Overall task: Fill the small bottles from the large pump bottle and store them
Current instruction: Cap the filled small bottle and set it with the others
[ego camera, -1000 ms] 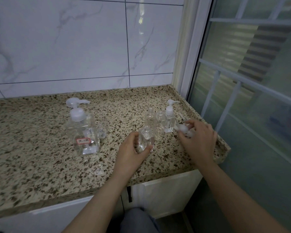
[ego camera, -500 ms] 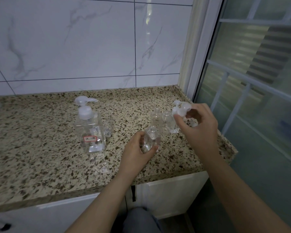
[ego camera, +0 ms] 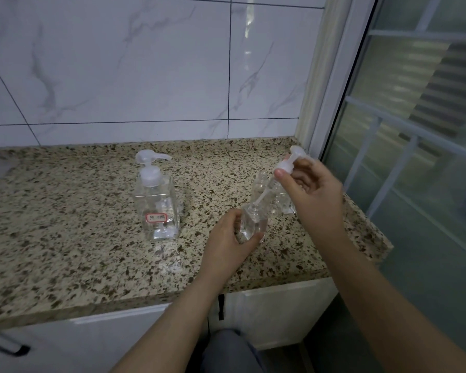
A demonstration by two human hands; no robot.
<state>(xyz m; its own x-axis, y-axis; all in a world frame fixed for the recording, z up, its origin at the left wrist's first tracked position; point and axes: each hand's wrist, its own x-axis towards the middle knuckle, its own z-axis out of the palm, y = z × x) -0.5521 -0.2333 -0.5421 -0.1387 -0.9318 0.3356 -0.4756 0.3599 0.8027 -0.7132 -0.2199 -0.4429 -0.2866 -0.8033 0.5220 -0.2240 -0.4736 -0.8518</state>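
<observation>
A large clear pump bottle [ego camera: 158, 205] with a red-edged label stands on the speckled granite counter [ego camera: 65, 224]. My left hand [ego camera: 228, 243] grips a small clear bottle [ego camera: 253, 222] upright on the counter, its neck uncapped. My right hand [ego camera: 312, 195] pinches a small white pump cap [ego camera: 289, 161] above it. The cap's thin tube slants down and its tip sits at the small bottle's mouth. Other small clear bottles [ego camera: 262, 185] stand just behind, partly hidden by my right hand.
A marble-tiled wall [ego camera: 145, 63] backs the counter. A window frame and glass [ego camera: 414, 130] close off the right side, just past the counter's right edge. White cabinet doors [ego camera: 280, 310] lie below the front edge.
My right hand picked the pump cap up from the counter near the back bottles, lifted it and brought its tube to the mouth of the small bottle. My left hand kept holding that bottle.
</observation>
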